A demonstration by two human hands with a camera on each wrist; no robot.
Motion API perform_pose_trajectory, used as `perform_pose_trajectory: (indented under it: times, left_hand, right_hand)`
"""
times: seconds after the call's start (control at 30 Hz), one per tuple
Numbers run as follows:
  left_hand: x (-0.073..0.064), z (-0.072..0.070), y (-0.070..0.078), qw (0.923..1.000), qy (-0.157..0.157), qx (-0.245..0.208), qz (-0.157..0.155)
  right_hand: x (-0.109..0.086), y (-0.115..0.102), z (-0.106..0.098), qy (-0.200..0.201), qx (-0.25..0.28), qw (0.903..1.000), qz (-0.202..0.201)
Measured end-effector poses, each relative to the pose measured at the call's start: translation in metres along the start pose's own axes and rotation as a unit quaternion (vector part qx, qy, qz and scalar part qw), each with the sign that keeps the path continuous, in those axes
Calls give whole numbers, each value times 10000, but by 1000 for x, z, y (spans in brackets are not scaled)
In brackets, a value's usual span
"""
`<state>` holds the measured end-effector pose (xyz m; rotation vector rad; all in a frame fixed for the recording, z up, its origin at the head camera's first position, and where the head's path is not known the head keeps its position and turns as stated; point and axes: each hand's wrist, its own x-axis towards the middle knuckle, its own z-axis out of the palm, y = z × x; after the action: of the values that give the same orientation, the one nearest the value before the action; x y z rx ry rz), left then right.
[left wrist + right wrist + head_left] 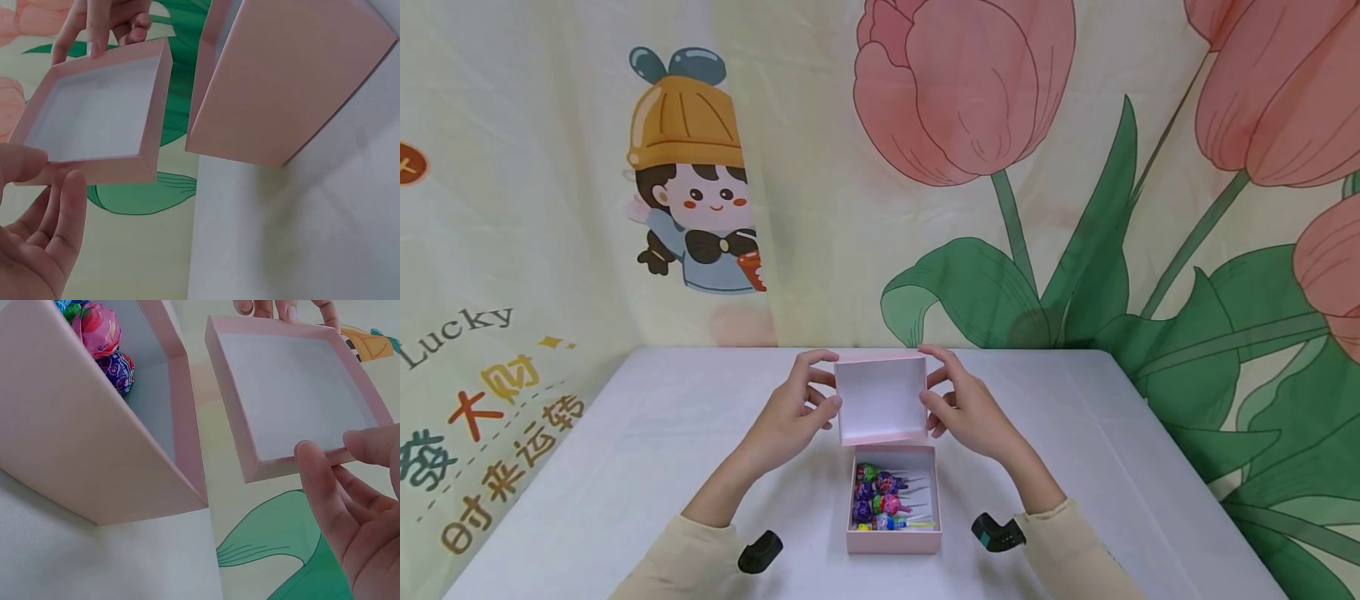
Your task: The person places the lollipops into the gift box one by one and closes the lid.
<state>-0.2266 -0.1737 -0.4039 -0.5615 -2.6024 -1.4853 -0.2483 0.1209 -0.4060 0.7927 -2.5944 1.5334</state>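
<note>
Between both hands a pink box lid (882, 402) with a white inside is held up, its hollow side facing me. My left hand (796, 410) grips the lid's left side with thumb and fingers. On the opposite side my right hand (967, 408) pinches the lid's wall, clearer in the right wrist view, where the lid (300, 394) tilts. Just below stands the pink box (893, 543), uncovered on the table. Inside it lie several wrapped lollipops (887, 504), heads to the left and sticks to the right. The left wrist view shows the box's outer wall (287, 81).
A white-covered table (700, 417) carries the box. Behind it hangs a printed cloth (812, 208) with tulips, a cartoon figure and lettering. Black wrist devices (997, 532) sit at both cuffs.
</note>
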Motion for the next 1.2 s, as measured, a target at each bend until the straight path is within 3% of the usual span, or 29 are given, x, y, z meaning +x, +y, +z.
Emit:
perform_pose_trajectory:
  times: [0.43,0.83,1.2]
  left_hand:
    - [0,0,0,10000,1,-34,22]
    - [-2,3,0,9988,-80,-464,-123]
    - [-3,2,-1,9978,-108,-658,-39]
  right_hand:
    - [-3,4,4,85,358,9993,28]
    - [-6,2,6,113,462,9988,144]
    - [-8,5,6,110,643,9978,86]
